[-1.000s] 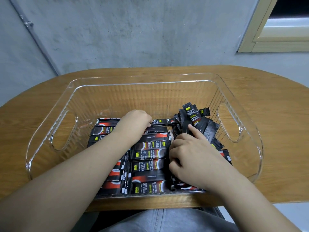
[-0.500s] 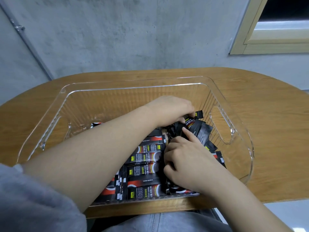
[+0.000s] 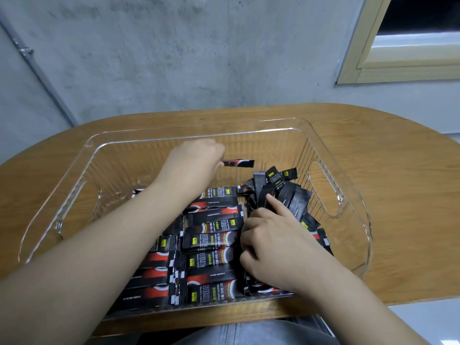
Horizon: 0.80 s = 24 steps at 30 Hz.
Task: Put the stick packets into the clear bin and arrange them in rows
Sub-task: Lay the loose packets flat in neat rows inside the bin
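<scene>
A clear plastic bin (image 3: 328, 155) stands on the wooden table (image 3: 403, 195). Black stick packets (image 3: 214, 242) lie flat in rows across its near floor. A loose heap of packets (image 3: 281, 185) stands jumbled at the right end. My left hand (image 3: 191, 163) is raised over the bin's far middle and pinches one stick packet (image 3: 239, 163), which points right. My right hand (image 3: 273, 245) rests on the right side of the rows with curled fingers, its forefinger stretched onto the heap. Whether it holds a packet is hidden.
The bin has cut-out handles at the left end (image 3: 82, 210) and the right end (image 3: 323, 190). A grey concrete wall (image 3: 199, 58) rises behind the table, with a pale window frame (image 3: 373, 58) at the upper right. My lap shows at the bottom edge.
My left hand went from the left rows to the heap, then drew back left and up with one packet pinched. My right hand stayed in place on the packets.
</scene>
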Tool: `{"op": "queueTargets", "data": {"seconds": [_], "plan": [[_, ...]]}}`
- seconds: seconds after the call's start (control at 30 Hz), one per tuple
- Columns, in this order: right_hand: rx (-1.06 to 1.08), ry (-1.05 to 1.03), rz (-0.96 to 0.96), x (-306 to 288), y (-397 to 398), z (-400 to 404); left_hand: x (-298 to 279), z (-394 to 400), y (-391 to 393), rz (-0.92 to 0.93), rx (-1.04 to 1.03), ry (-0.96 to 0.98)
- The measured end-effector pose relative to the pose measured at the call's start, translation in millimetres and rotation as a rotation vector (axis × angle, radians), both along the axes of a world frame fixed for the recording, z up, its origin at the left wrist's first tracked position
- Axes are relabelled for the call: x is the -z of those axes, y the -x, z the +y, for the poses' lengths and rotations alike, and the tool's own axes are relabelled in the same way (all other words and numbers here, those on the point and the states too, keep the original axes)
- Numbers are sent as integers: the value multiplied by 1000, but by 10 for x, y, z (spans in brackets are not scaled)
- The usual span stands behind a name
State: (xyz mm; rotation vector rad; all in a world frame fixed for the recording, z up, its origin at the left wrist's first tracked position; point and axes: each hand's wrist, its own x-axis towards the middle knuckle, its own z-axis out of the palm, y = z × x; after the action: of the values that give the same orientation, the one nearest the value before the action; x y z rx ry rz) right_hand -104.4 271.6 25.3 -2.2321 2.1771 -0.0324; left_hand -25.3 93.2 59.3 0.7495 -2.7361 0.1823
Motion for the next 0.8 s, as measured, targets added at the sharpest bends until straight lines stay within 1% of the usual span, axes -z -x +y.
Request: {"op": "queueTargets", "data": {"seconds": [0.13, 0.23, 0.33, 0.47, 0.57, 0.8], "plan": [[6, 20, -5, 34, 10, -8, 279, 17, -92, -85, -58, 104], [5, -5, -5, -7, -2, -6, 300, 33, -78, -156, -55, 135], [0, -3, -2, -19, 0, -3, 310, 56, -83, -150, -59, 159], [8, 28, -14, 44, 0, -4, 457, 44, -105, -163, -91, 133], [38, 89, -29, 98, 14, -2, 459, 47, -110, -170, -111, 107], [42, 58, -30, 62, 6, 2, 524, 34, -114, -213, -109, 67]]}}
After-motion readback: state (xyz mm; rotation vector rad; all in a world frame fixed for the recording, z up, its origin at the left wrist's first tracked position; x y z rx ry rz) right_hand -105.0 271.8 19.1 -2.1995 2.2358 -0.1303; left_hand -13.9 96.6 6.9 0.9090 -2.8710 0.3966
